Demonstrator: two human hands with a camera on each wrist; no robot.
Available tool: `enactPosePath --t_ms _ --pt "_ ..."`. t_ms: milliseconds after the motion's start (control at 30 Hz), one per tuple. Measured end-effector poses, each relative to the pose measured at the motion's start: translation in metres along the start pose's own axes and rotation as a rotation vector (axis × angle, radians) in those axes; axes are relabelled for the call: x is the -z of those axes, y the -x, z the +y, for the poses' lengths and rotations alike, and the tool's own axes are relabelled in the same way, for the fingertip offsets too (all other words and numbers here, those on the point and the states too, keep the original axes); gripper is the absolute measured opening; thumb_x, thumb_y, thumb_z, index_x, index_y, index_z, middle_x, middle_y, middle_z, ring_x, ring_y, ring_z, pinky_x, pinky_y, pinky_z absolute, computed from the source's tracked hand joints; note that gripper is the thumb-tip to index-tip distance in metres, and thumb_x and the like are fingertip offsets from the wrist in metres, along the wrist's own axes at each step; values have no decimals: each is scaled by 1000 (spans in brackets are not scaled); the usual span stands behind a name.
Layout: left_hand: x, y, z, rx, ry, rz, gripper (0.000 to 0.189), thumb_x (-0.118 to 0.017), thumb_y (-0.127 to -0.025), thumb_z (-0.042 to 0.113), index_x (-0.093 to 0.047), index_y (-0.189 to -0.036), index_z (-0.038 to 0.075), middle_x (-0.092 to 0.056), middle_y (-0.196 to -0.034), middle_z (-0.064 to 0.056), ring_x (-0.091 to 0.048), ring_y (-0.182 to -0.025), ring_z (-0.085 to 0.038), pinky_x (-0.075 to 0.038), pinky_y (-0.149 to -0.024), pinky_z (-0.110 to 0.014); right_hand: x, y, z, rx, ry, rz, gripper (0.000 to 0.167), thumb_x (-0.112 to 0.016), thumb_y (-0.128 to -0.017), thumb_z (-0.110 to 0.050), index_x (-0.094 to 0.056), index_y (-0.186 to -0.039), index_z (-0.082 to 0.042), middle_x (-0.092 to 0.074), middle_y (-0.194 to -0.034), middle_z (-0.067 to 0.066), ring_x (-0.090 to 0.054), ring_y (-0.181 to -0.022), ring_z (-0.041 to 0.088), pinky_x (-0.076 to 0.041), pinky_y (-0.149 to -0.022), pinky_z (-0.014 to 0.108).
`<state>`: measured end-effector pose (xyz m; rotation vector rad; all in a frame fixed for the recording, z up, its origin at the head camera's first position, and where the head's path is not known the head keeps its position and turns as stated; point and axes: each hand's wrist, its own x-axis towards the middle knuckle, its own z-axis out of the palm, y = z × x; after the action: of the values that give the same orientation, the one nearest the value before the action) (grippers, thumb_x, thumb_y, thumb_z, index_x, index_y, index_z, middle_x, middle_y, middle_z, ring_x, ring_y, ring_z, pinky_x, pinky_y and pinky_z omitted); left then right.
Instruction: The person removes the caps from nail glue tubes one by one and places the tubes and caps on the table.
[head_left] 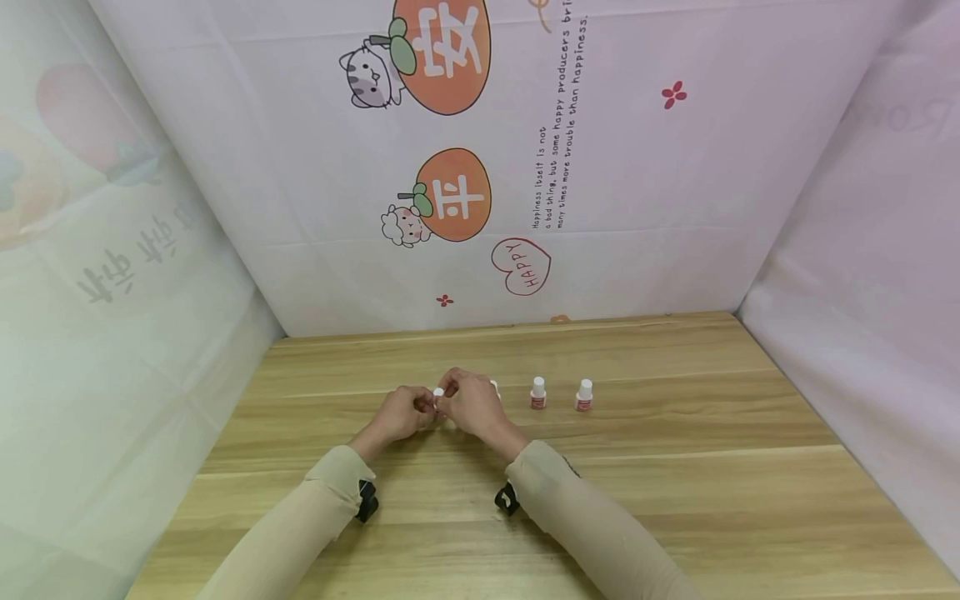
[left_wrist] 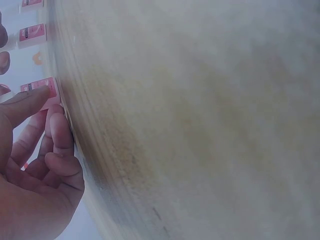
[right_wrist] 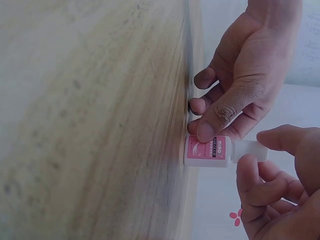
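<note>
A small white glue bottle [right_wrist: 205,157] with a pink label stands upright on the table, between both hands. My left hand [head_left: 401,414] pinches its body low down, the thumb lying over the label in the left wrist view. With thumb and forefinger, my right hand [head_left: 472,404] grips the white cap [right_wrist: 251,150], which is on the bottle. From the head view most of this bottle is hidden by the fingers; only the cap top shows.
Two similar bottles, one [head_left: 538,393] and another [head_left: 584,396], stand upright to the right. A third bottle [head_left: 495,387] is partly hidden behind my right hand. Printed white cloth [head_left: 615,183] walls the wooden table [head_left: 675,500] at the back and sides.
</note>
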<state>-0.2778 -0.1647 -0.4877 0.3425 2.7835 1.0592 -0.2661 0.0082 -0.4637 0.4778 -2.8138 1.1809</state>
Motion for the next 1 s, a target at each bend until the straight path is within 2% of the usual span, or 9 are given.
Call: enactPosePath --t_ms 1000 --pt "0 0 1 -26 -8 12 8 -71 -87 2 -72 -94 6 -70 -81 -3 -57 -69 -11 -46 -61 -23 0 -1 -2 6 33 10 9 -73 -88 -19 -68 -96 -17 -70 -88 -3 -55 -66 8 -44 -60 23"
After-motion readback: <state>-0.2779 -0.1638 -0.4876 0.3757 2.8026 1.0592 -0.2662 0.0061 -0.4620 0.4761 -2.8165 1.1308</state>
